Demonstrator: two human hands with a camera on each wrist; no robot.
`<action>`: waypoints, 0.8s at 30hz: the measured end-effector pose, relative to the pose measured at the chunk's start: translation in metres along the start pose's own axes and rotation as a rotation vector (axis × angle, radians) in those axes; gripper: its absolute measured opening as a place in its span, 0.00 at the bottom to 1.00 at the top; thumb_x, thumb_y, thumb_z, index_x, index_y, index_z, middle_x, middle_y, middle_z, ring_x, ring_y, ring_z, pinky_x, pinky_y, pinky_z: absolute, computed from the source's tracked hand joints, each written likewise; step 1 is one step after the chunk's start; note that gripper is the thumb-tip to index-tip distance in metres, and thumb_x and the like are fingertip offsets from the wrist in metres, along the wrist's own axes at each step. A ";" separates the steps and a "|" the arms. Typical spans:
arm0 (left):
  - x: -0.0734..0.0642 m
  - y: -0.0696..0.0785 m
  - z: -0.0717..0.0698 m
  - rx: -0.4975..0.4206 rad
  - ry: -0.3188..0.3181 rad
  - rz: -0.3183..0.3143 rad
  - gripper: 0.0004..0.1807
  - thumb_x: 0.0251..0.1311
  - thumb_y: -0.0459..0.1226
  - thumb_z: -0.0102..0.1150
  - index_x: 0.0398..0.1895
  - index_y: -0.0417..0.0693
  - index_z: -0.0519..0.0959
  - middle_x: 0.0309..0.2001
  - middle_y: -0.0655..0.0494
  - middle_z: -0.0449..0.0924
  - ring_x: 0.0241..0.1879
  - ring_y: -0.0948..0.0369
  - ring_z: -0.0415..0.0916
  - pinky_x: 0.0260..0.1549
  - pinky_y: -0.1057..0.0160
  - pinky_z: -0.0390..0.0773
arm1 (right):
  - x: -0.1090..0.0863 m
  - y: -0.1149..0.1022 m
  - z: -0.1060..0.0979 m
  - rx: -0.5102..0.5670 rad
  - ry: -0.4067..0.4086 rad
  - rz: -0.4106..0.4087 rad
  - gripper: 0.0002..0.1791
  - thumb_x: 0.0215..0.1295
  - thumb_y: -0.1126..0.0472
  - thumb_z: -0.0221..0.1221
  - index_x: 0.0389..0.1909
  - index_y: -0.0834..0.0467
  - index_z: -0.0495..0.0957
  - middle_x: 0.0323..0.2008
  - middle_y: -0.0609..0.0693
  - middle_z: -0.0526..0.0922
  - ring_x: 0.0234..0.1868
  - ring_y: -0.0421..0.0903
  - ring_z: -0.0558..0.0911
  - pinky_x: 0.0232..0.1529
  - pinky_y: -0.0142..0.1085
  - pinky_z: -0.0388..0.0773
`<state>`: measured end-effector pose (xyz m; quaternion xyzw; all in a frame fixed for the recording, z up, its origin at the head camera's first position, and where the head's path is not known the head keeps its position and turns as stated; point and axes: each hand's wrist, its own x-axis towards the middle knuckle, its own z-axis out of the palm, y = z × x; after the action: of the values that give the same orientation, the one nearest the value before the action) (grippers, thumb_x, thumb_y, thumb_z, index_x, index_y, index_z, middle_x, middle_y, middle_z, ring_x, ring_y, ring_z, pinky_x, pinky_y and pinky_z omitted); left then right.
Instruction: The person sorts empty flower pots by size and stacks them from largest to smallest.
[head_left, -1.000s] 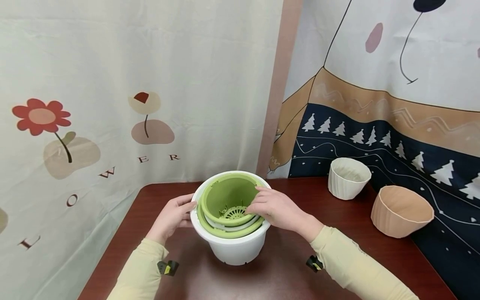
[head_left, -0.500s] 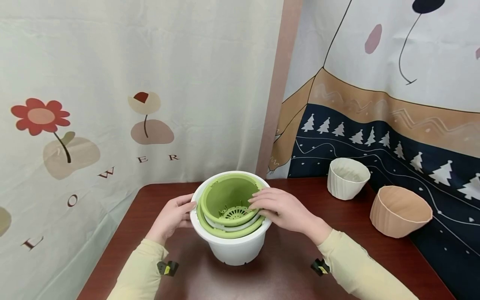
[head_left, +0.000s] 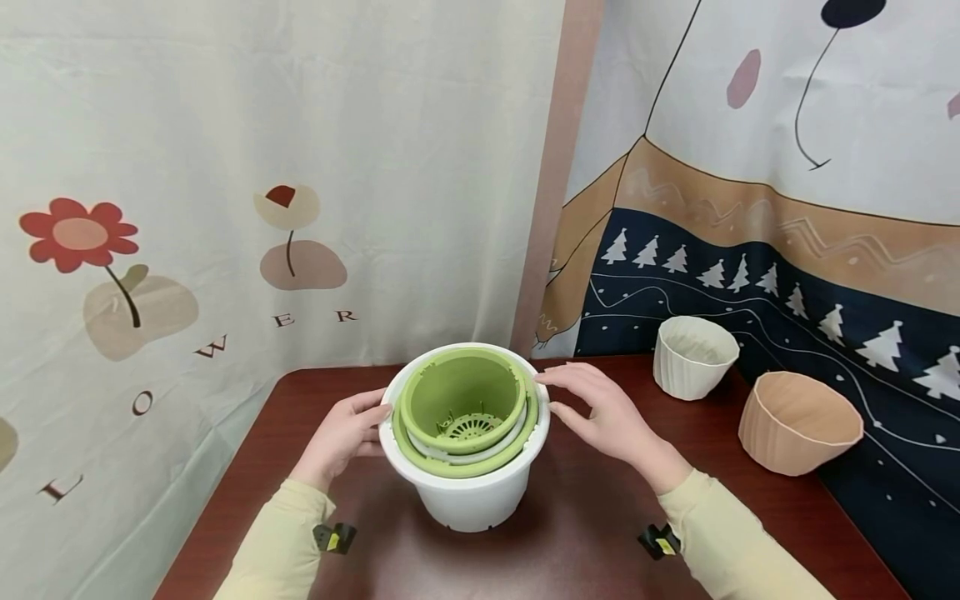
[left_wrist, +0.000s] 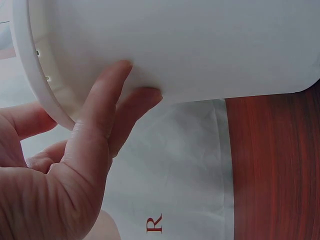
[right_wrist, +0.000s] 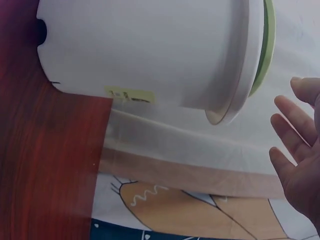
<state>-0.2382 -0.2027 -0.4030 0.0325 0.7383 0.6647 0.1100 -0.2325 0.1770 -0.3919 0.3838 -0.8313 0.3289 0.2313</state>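
A large white flowerpot (head_left: 471,502) stands on the table with several smaller pots nested in it. The innermost is a green pot (head_left: 450,392) with a slotted bottom; green and whitish rims show around it. My left hand (head_left: 347,433) grips the white pot's left rim, thumb on top. In the left wrist view, the fingers (left_wrist: 90,107) press against its outer wall. My right hand (head_left: 603,412) is by the right rim, fingers spread and holding nothing. The right wrist view shows that hand (right_wrist: 302,145) apart from the pot, beyond its rim.
A ribbed white pot (head_left: 692,371) and a ribbed peach pot (head_left: 795,433) stand at the right of the dark red table (head_left: 600,533). Printed curtains (head_left: 420,208) hang right behind the table's back and right edges.
My right hand has let go of the nested green pot's rim and drawn back to the right, its fingers spreading. My left hand and the pots stay in place.
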 end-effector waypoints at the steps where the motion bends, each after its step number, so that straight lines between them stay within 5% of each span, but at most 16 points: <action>1: 0.000 0.000 0.000 0.001 0.001 0.000 0.28 0.73 0.34 0.49 0.72 0.29 0.60 0.43 0.45 0.83 0.33 0.57 0.85 0.33 0.54 0.86 | -0.002 0.001 -0.001 -0.003 0.003 0.030 0.25 0.58 0.68 0.69 0.58 0.56 0.79 0.56 0.46 0.81 0.60 0.48 0.75 0.62 0.46 0.71; 8: 0.000 -0.001 0.000 0.004 0.002 -0.001 0.28 0.73 0.34 0.49 0.72 0.29 0.60 0.44 0.44 0.83 0.34 0.57 0.85 0.33 0.54 0.86 | -0.013 0.006 -0.006 -0.010 0.018 0.170 0.26 0.60 0.65 0.69 0.61 0.53 0.77 0.58 0.46 0.79 0.60 0.46 0.74 0.59 0.48 0.74; 24: 0.000 -0.001 0.000 -0.001 0.001 0.004 0.28 0.73 0.33 0.48 0.71 0.29 0.60 0.43 0.45 0.83 0.33 0.57 0.85 0.33 0.55 0.86 | -0.038 0.027 -0.010 -0.040 0.026 0.344 0.34 0.58 0.63 0.71 0.65 0.56 0.71 0.56 0.51 0.80 0.56 0.49 0.77 0.56 0.50 0.76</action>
<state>-0.2386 -0.2026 -0.4037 0.0338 0.7380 0.6652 0.1082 -0.2298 0.2159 -0.4199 0.2268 -0.8880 0.3519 0.1902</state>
